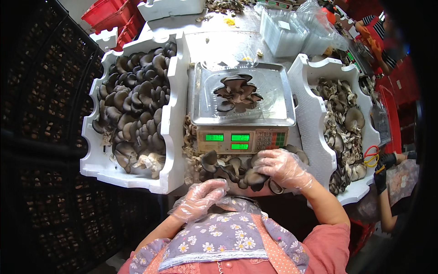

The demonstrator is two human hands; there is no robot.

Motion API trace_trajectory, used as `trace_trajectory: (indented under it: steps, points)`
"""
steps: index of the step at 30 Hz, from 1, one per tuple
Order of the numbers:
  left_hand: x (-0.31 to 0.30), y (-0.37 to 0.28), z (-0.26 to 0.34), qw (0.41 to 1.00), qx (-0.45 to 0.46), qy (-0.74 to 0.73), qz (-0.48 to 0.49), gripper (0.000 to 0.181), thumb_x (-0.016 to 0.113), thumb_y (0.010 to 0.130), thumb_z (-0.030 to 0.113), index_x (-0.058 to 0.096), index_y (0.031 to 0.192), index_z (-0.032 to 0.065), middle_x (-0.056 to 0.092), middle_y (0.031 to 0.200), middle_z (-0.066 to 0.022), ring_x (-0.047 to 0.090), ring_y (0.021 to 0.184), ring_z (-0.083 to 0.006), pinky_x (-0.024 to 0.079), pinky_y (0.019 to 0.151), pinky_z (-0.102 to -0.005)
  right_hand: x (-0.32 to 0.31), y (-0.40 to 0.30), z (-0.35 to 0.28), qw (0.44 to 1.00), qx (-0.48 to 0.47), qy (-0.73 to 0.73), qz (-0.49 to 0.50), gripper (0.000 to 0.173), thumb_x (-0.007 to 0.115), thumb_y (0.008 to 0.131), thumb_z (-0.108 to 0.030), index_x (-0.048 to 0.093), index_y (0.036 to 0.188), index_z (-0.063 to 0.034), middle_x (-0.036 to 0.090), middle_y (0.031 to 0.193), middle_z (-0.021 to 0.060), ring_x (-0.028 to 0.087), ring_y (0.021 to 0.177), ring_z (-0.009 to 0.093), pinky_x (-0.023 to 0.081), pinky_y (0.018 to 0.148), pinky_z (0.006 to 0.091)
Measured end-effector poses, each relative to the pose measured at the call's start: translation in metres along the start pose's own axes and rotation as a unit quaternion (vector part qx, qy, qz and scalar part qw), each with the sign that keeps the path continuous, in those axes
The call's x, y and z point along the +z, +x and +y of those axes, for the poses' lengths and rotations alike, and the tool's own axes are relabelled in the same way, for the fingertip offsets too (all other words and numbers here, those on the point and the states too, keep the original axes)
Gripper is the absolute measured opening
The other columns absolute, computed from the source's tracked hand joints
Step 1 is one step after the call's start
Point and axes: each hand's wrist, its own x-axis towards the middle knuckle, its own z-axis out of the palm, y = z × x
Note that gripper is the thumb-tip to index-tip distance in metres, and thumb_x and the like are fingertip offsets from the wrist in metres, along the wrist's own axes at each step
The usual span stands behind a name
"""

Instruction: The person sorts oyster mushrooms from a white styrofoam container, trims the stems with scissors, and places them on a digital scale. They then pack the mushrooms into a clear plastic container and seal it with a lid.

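Note:
My right hand (282,168), in a clear plastic glove, curls its fingers over grey-brown oyster mushrooms (255,178) lying in front of the scale. My left hand (202,198), gloved alike, is near the table edge by my apron, its fingers bent and close together; nothing shows in it, but its palm side is hidden. Before me stands a digital scale (224,139) with lit green displays and a steel pan (273,102). On the pan, a cluster of oyster mushrooms (237,90) sits in an open clear plastic clamshell (215,99). Its lid leans over the pan's far edge.
Left of the scale, a white foam box (174,137) holds many oyster mushrooms. Another foam box (309,102) on the right holds mushrooms and trimmings. Stacked clear containers (284,32) stand behind. Black crates (44,102) rise at far left. Co-workers' gloved hands (385,167) show at right.

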Motion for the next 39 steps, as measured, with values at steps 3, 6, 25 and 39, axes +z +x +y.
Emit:
trace_trajectory:
  steps: [3,6,25,39]
  points:
    - [0.001,0.001,0.000,0.999,0.004,-0.032,0.027,0.031,0.058,0.102,0.017,0.059,0.130,0.0033,0.065,0.120,-0.0088,0.062,0.112,-0.0191,0.050,0.099,-0.0365,-0.017,-0.003,0.012,0.997,0.014,0.071,0.018,0.040,0.072,0.064,0.001,0.071,0.102,-0.0122,0.071,0.111,0.0012,0.064,0.113,0.029,0.051,0.100,0.0406]
    - [0.003,0.001,0.009,0.998,0.008,-0.046,0.030,0.031,0.058,0.102,0.018,0.059,0.129,0.0026,0.066,0.118,-0.0109,0.063,0.110,-0.0205,0.051,0.097,-0.0367,-0.032,-0.004,0.019,0.936,0.148,0.316,0.038,0.038,0.073,0.076,0.007,0.070,0.111,-0.0050,0.073,0.107,0.0029,0.066,0.105,0.021,0.053,0.096,0.0351]
    - [0.016,0.035,0.015,0.995,0.080,-0.058,0.017,0.011,0.063,0.097,0.009,0.062,0.089,0.0012,0.062,0.085,-0.0011,0.055,0.078,-0.0089,0.049,0.074,-0.0267,-0.122,0.072,0.009,0.955,0.201,0.150,0.159,0.021,0.070,0.084,-0.003,0.070,0.105,0.0021,0.070,0.094,0.0122,0.067,0.087,0.021,0.051,0.080,0.0354]
    - [0.004,0.027,0.000,0.995,0.060,-0.008,0.084,0.008,0.062,0.099,0.011,0.060,0.098,0.0032,0.062,0.089,-0.0004,0.057,0.084,-0.0086,0.049,0.080,-0.0267,-0.097,0.112,0.050,0.984,0.128,-0.051,0.110,0.028,0.072,0.080,-0.003,0.068,0.108,-0.0058,0.066,0.093,0.0133,0.064,0.090,0.037,0.050,0.080,0.0426]
